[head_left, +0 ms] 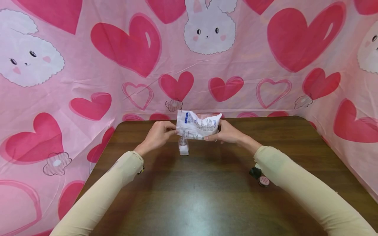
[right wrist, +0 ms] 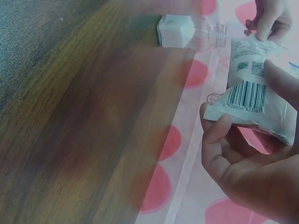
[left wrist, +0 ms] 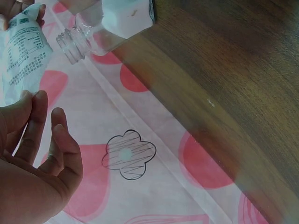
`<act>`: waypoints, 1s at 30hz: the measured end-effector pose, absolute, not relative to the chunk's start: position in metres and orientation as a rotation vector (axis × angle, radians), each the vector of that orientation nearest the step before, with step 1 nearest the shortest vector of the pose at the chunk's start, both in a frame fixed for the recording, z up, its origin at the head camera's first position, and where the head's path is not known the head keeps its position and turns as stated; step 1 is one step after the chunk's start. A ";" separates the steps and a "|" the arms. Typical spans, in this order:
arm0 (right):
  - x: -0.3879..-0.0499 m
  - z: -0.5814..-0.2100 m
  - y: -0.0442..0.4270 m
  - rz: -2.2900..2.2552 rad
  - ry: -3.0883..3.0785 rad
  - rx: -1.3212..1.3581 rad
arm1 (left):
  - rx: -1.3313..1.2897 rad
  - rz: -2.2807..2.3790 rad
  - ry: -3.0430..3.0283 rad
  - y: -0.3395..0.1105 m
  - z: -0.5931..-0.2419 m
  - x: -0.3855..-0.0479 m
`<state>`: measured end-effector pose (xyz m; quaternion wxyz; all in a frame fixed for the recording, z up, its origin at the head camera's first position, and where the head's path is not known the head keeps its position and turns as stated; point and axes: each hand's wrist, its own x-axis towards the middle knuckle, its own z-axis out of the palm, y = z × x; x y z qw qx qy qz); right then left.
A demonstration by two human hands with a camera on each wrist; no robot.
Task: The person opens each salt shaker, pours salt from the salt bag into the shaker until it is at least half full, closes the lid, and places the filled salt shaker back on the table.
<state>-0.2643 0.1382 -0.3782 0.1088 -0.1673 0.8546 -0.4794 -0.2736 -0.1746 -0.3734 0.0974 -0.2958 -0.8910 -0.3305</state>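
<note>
A white printed bag [head_left: 198, 126] is held in the air above the far part of the table. The left hand [head_left: 157, 135] pinches its left edge between thumb and forefinger; in the left wrist view the other fingers of that hand [left wrist: 42, 154] are loosely bent. On the bag's right end the right hand [head_left: 228, 132] grips with thumb and fingers, near the barcode seen on the bag [right wrist: 254, 70] in the right wrist view. Just below the bag's left part stands an uncapped clear jar [head_left: 183, 147], partly filled with white material; its threaded neck [left wrist: 72, 45] faces up.
A dark object [head_left: 255, 172] and a round lid with a pink dotted top [head_left: 264, 181] lie beside the right forearm on the brown table [head_left: 189, 196]. Pink cloth with hearts and rabbits [head_left: 206, 65] hangs behind the table and at its sides.
</note>
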 end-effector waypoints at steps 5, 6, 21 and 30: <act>-0.264 -0.379 0.138 -1.406 2.515 -0.487 | -0.883 -0.985 -2.639 -0.175 -0.375 -0.274; -0.264 -0.379 0.138 -1.406 2.515 -0.486 | -0.883 -0.984 -2.639 -0.175 -0.375 -0.274; -0.264 -0.379 0.138 -1.400 2.513 -0.487 | -0.873 -0.986 -2.646 -0.176 -0.376 -0.273; -0.263 -0.379 0.138 -1.401 2.520 -0.494 | -0.888 -0.984 -2.636 -0.176 -0.374 -0.272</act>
